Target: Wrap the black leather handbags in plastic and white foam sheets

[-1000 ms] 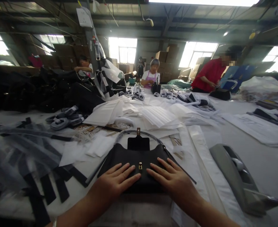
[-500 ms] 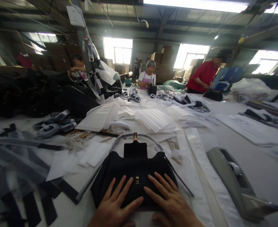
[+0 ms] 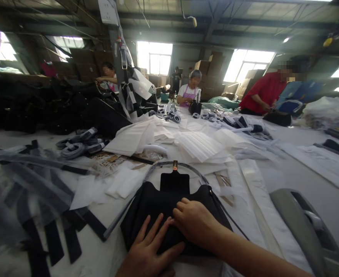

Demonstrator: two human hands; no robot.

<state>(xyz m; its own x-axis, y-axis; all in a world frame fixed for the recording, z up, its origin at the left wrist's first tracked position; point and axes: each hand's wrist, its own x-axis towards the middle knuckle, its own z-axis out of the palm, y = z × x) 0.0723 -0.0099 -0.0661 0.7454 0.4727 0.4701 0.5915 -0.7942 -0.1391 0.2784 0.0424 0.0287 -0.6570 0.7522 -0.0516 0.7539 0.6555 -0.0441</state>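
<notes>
A black handbag (image 3: 149, 204) lies in front of me with its flap (image 3: 175, 184) turned up and away. The flap ends in a tab with a gold metal fitting (image 3: 175, 165). Behind it arches the carrying handle (image 3: 192, 166), wrapped in clear film. My left hand (image 3: 149, 244) rests flat on the lower front of the bag, fingers spread. My right hand (image 3: 196, 223) is curled at the middle of the front, knuckles up, its fingertips beside my left fingers. It covers the spot of the gold clasp, so anything pinched there is hidden.
White foam sheets (image 3: 199, 146) cover the table beyond the bag. Film-wrapped black straps (image 3: 54, 242) lie to the left, near coiled straps (image 3: 72, 150). A grey tape dispenser (image 3: 304, 227) stands at right. Black bags (image 3: 100, 115) are heaped at the far left. Several people work farther back.
My right hand has gone from lying flat with spread fingers to curling over the clasp in the middle. My left hand stays flat on the bag. The view has swung slightly left.
</notes>
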